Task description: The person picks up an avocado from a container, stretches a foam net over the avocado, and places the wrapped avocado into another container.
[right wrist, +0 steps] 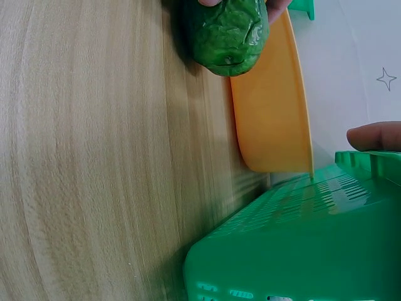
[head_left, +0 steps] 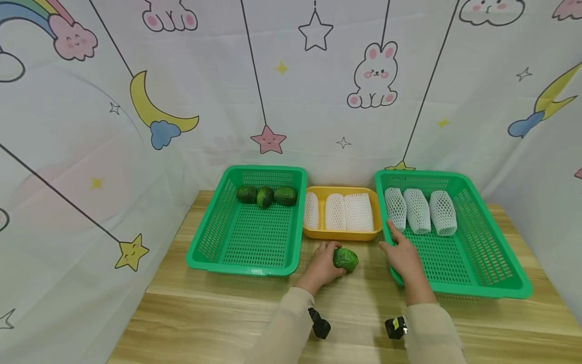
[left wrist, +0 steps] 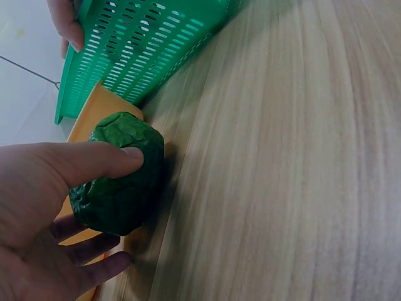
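In the head view my left hand (head_left: 322, 264) holds a green, wrinkled avocado (head_left: 346, 259) just above or on the table, in front of the yellow tray (head_left: 343, 235). The left wrist view shows the thumb laid over the avocado (left wrist: 135, 194) and the other fingers round its far side. My right hand (head_left: 404, 257) is at the left rim of the right green basket (head_left: 477, 290), fingers extended and holding nothing. Inside that basket lie three white foam net sleeves (head_left: 417, 211), bulging as if filled; their contents are hidden.
To the left stands another green basket (head_left: 245, 270) with three dark green avocados (head_left: 285, 196) along its back. White foam net sleeves (head_left: 359, 212) lie flat in the yellow tray between the baskets. Behind everything hangs a printed white cloth (head_left: 313, 101). Black devices (head_left: 320, 326) sit at both wrists.
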`<state>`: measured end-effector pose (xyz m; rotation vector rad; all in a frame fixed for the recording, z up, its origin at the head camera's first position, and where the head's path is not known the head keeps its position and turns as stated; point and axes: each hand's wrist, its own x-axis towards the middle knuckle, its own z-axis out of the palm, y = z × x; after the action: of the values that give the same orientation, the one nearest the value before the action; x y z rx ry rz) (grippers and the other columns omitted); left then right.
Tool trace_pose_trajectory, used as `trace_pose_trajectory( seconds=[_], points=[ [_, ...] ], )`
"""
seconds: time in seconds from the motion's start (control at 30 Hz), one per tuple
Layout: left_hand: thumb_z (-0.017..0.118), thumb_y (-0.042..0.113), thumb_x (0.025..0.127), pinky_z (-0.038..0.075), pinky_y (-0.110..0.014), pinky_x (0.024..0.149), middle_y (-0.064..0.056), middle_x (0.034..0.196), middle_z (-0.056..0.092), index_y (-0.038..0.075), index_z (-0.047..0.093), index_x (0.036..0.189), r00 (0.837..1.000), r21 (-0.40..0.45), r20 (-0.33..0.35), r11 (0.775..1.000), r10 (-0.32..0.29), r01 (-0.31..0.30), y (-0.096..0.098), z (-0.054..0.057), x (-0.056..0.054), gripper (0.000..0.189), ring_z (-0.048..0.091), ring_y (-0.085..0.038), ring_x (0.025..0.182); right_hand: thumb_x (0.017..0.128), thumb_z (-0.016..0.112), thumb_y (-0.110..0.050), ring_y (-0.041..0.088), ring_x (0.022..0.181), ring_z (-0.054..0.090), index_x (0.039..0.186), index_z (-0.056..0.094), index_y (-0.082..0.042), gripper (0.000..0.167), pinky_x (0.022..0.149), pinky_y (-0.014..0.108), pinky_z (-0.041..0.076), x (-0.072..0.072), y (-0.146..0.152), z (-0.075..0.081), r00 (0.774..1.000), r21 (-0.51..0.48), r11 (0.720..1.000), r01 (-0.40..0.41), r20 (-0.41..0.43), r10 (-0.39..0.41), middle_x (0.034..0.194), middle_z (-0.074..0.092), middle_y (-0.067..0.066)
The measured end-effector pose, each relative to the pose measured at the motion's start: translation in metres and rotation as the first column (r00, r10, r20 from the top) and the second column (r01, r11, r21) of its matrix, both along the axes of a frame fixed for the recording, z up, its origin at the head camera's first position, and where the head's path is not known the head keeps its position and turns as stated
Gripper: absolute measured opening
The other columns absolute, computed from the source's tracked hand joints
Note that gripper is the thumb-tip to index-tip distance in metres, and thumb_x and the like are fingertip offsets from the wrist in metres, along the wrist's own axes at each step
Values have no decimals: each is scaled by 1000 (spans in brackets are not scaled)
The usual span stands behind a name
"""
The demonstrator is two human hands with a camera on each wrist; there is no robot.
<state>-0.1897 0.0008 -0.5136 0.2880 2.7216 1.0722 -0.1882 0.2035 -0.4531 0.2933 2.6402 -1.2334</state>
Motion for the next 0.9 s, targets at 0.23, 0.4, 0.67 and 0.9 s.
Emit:
trace_pose_trajectory(
  seconds=[0.23,0.4,0.67,0.9],
  points=[
    [81,16,72,43,-44,87,-12,118,45,15,43,132,1000,5,-4,1000,0,0,-4,1,0,71,45,-32,111,93,49,-28,45,129,27,150,11,-26,68,100,59,25,-1,-3,2,1000,-3,1000,0,-8,0,143,28,29],
    [82,15,71,44,-42,87,-14,122,42,16,40,134,1000,-47,-29,999,-3,1,-6,10,3,75,44,-31,112,93,49,-28,45,129,27,150,12,-25,68,100,59,25,-1,-6,3,1000,0,1000,-2,-10,2,143,29,29],
    [72,24,82,45,-36,81,-10,117,49,13,56,122,953,-100,-296,990,66,-100,-23,75,7,44,47,-26,106,93,48,-26,48,127,27,150,12,-22,68,98,60,26,-2,-8,5,1000,7,1000,-10,-18,10,142,27,30],
    [64,30,88,47,-42,70,-19,109,57,10,32,141,966,-165,-114,955,232,-248,-70,65,-10,65,55,-33,93,93,45,-26,50,123,31,150,10,-20,68,94,60,31,-3,-10,3,1000,60,998,-23,0,23,143,27,30]
  ],
)
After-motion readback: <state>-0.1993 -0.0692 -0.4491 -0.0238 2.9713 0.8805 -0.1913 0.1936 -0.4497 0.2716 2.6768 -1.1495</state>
